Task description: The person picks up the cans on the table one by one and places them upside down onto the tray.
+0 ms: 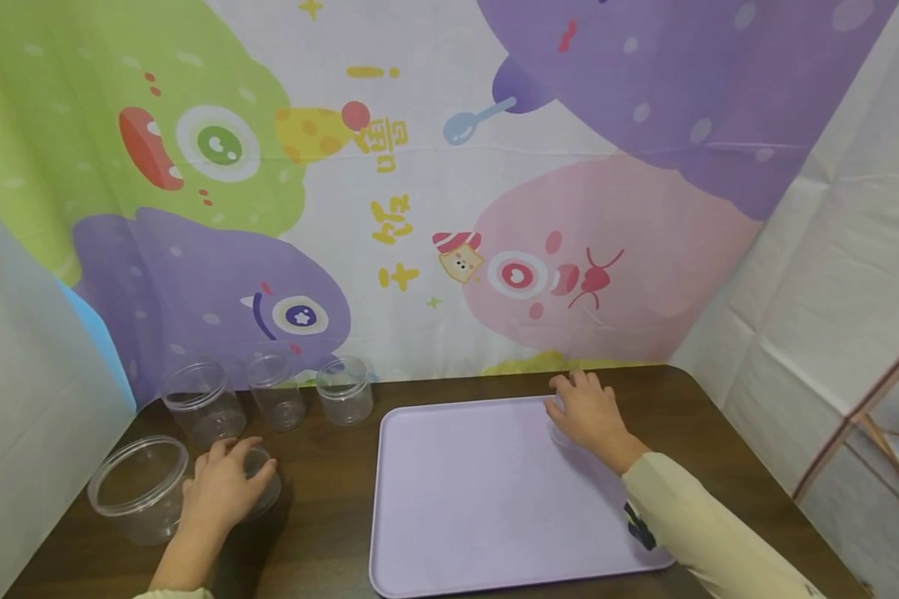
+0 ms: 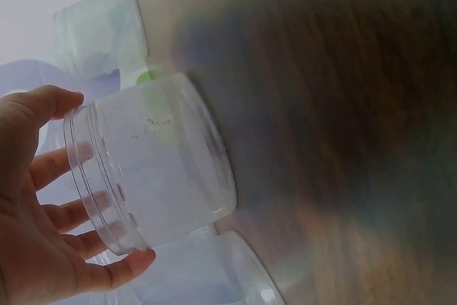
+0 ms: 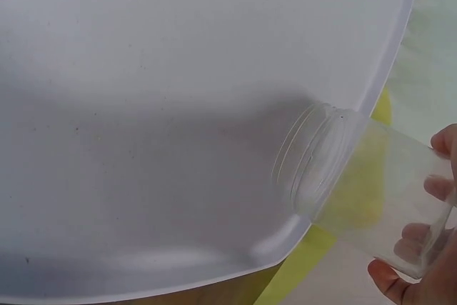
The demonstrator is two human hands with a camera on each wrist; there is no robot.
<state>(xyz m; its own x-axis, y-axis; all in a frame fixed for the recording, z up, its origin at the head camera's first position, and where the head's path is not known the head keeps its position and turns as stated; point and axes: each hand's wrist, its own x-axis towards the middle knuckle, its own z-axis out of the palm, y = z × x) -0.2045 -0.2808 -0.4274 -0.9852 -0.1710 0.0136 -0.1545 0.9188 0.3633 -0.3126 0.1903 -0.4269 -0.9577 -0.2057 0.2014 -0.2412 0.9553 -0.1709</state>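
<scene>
My left hand [image 1: 221, 487] grips a clear plastic jar [image 2: 161, 169] from above, thumb and fingers spread around its ridged rim; the jar stands upright at the table's left. At the far right of the lilac tray [image 1: 472, 491], my right hand [image 1: 588, 416] holds another clear jar [image 3: 385, 183] by its base. That jar is turned mouth down, its threaded rim right at the tray's surface. In the head view the right hand hides most of it.
Beside the left hand stands a wide clear tub [image 1: 138, 491]. Behind it, along the back edge of the brown wooden table [image 1: 322, 516], are three clear jars, one of them the middle jar [image 1: 275, 395]. A printed cartoon cloth [image 1: 419, 183] hangs behind.
</scene>
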